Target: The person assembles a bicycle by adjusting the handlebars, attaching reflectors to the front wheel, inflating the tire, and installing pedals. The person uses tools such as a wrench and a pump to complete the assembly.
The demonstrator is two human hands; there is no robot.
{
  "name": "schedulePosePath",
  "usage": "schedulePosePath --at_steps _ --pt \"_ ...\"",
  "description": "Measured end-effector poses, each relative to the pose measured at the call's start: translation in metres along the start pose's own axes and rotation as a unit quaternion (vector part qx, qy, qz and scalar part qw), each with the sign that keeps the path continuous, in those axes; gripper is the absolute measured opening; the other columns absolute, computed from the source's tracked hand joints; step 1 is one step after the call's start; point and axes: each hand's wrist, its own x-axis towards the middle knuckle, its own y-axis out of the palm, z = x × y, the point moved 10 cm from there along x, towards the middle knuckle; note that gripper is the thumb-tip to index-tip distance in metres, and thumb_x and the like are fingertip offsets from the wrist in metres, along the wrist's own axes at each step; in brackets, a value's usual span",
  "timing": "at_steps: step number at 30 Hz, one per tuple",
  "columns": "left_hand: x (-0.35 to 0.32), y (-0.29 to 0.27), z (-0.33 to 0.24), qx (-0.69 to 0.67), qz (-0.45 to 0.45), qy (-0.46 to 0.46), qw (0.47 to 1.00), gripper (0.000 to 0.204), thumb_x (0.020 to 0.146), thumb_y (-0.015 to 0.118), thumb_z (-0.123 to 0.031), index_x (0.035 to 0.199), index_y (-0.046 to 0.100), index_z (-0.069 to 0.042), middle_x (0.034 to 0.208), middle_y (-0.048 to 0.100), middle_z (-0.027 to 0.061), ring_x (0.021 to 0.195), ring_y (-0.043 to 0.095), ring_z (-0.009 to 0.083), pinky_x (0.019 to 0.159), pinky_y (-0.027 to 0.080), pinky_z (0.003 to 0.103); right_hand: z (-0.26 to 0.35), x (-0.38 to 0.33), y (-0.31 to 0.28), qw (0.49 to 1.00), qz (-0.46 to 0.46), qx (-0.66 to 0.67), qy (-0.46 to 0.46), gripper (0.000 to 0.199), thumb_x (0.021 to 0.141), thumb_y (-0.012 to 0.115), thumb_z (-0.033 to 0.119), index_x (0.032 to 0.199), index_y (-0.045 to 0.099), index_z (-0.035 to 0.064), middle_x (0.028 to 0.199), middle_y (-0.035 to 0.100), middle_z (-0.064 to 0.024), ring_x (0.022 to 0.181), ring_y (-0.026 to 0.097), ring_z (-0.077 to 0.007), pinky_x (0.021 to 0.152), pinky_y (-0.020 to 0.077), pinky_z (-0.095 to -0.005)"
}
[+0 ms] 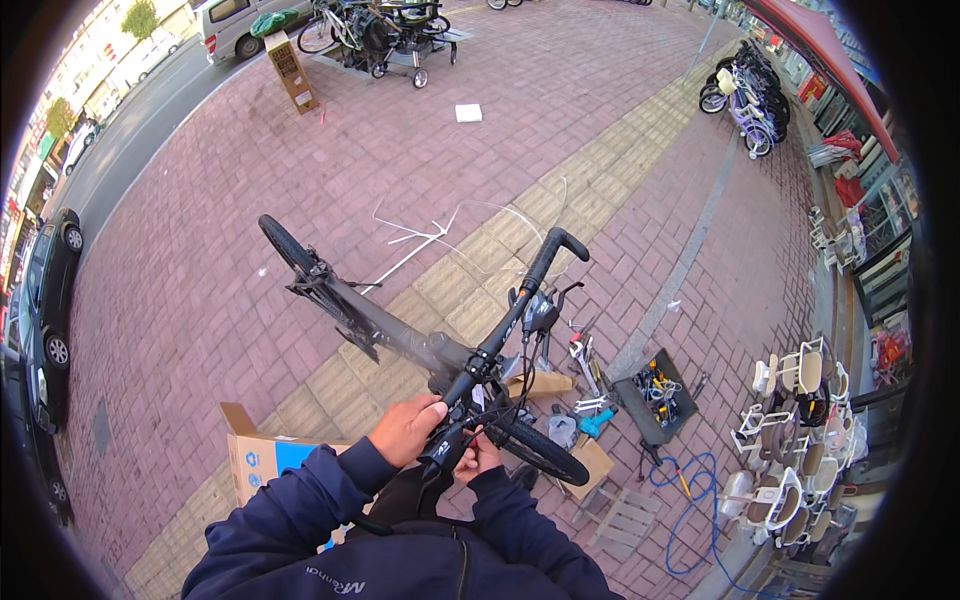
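A dark bicycle (405, 335) stands in front of me, its handlebar (500, 330) running from my body up to the right. My left hand (408, 432) is closed round the near part of the handlebar, thumb on top, close to a black brake and shift lever (447, 447). Just right of that lever, below the bar, my right hand (480, 458) has its fingers drawn together among black cables (522, 390). Whatever they pinch is too small and partly hidden. The front wheel (545, 452) points to the lower right, beside my right hand.
Right of the bicycle lie an open toolbox (655, 395), wrenches (590, 405), a teal power tool (597, 422) and a blue hose (690, 545). A cardboard box (240, 455) is at my left. White child seats (800, 440) are stacked far right. White strapping (430, 237) lies beyond the bicycle.
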Motion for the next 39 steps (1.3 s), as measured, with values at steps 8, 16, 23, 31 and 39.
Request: schedulePosePath --at_steps 8,16,23,31,39 --pt "0.000 0.000 -0.003 -0.001 0.002 0.005 1.000 0.042 0.099 0.044 -0.029 0.114 0.064 0.004 0.093 0.067 0.0205 0.086 0.064 0.0326 0.080 0.049 0.038 0.029 -0.008 -0.045 0.957 -0.214 -0.073 -0.181 0.041 0.095 0.065 0.043 0.112 0.068 0.0058 0.081 0.070 -0.0064 0.065 0.062 -0.0193 0.075 0.0533 -0.0386" --pt "0.000 -0.001 -0.003 0.008 -0.003 0.011 1.000 0.042 0.099 0.044 -0.030 0.113 0.064 0.004 0.094 0.067 0.0209 0.087 0.065 0.0332 0.081 0.049 0.038 0.031 -0.008 -0.038 0.975 -0.157 -0.092 -0.129 0.036 0.098 0.060 0.038 0.114 0.067 0.0069 0.082 0.069 -0.0059 0.075 0.064 -0.0224 0.075 0.0521 -0.0366" --pt "0.001 0.000 -0.001 -0.003 0.000 0.006 1.000 0.042 0.098 0.044 -0.029 0.114 0.064 0.005 0.093 0.068 0.0208 0.087 0.065 0.0326 0.081 0.049 0.038 0.032 -0.008 -0.061 0.957 -0.239 -0.101 -0.133 0.043 0.092 0.067 0.050 0.103 0.069 0.0078 0.079 0.069 -0.0060 0.066 0.062 -0.0190 0.070 0.0501 -0.0326" --pt "0.000 0.000 0.001 -0.007 -0.002 0.008 1.000 0.041 0.098 0.044 -0.028 0.114 0.064 0.004 0.092 0.068 0.0192 0.087 0.065 0.0306 0.081 0.049 0.037 0.029 -0.017 -0.056 0.930 -0.301 -0.115 -0.175 0.045 0.092 0.067 0.051 0.089 0.067 0.0060 0.072 0.065 -0.0052 0.062 0.058 -0.0158 0.065 0.0468 -0.0314" --pt "-0.001 0.000 0.003 -0.009 -0.001 -0.006 1.000 0.042 0.098 0.045 -0.030 0.115 0.064 0.004 0.094 0.068 0.0201 0.088 0.065 0.0313 0.082 0.049 0.037 -0.016 -0.003 0.019 0.992 0.102 0.015 0.070 0.032 0.095 0.064 0.037 0.098 0.069 0.0056 0.086 0.070 -0.0084 0.075 0.064 -0.0192 0.074 0.0519 -0.0353"
